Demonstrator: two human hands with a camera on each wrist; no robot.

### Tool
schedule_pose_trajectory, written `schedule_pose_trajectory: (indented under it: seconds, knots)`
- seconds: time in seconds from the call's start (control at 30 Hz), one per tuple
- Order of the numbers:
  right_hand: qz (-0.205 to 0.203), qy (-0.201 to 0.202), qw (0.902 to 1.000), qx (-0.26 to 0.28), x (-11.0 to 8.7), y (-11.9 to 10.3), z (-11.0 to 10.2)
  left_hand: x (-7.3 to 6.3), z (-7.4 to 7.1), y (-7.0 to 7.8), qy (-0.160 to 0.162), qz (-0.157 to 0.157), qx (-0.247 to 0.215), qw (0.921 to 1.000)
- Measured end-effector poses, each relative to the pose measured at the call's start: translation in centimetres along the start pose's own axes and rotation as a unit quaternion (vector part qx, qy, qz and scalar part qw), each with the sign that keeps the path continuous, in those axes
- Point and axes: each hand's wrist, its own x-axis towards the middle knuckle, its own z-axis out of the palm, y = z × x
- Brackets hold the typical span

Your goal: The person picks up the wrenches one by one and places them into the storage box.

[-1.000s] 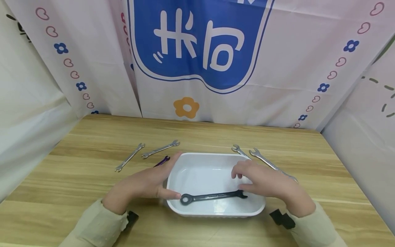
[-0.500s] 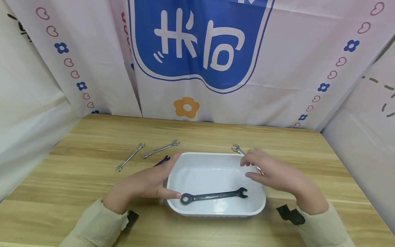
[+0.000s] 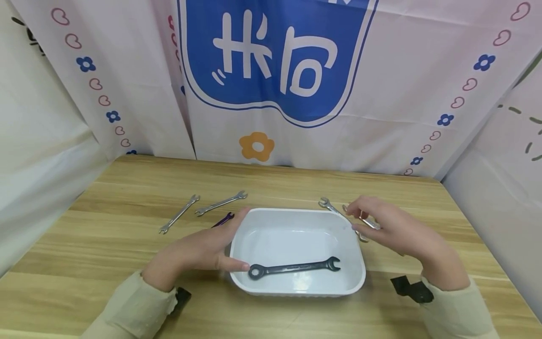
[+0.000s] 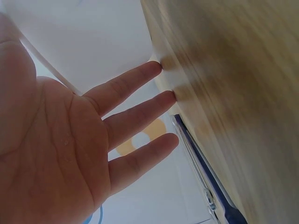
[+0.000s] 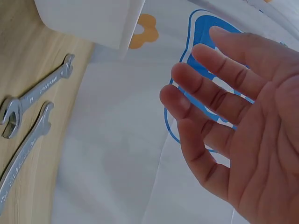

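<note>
The left hand (image 3: pixel 203 248) spreads its fingers at the glossy tray (image 3: pixel 292 240)'s left edge, a black wrench (image 3: pixel 294 268) lies inside by the near edge, and the right hand (image 3: pixel 394 228), fingers loosely bent, half-hides shiny wrenches (image 5: pixel 42 87).

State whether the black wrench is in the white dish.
In: the black wrench lies inside the white dish, both ends within its rim.

pale beige sleeves (image 3: pixel 457 308), wrinkled; small black pieces (image 3: pixel 420 292) near cuffs (image 3: pixel 158 294).
</note>
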Motion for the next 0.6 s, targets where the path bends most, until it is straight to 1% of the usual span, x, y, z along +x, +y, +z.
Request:
schedule_pose_trajectory:
  seconds: [0.1,0.2,0.3,0.4,0.47,0.6]
  knots:
    - [0.016,0.003,0.9998,-0.007,-0.2,0.3,-0.3,0.0,0.0,0.0,0.001,0.003,0.001,1.0000]
    - [0.023,0.009,0.9996,-0.010,-0.4,0.7,-0.5,0.1,0.0,0.0,0.003,0.013,-0.005,0.9999]
    - [0.024,0.024,0.9993,-0.012,-0.8,1.3,-0.8,0.2,-0.1,0.0,0.004,0.020,-0.012,0.9997]
    - [0.030,0.036,0.9988,-0.016,-1.2,2.1,-1.0,0.2,-0.1,0.0,0.002,0.018,-0.011,0.9998]
    - [0.044,0.038,0.9982,-0.015,-1.5,2.5,-1.1,0.1,-0.1,0.0,0.001,0.015,-0.009,0.9998]
    - [0.083,0.028,0.9962,-0.004,-2.1,3.3,-1.6,0.1,0.0,0.1,0.001,0.011,-0.009,0.9999]
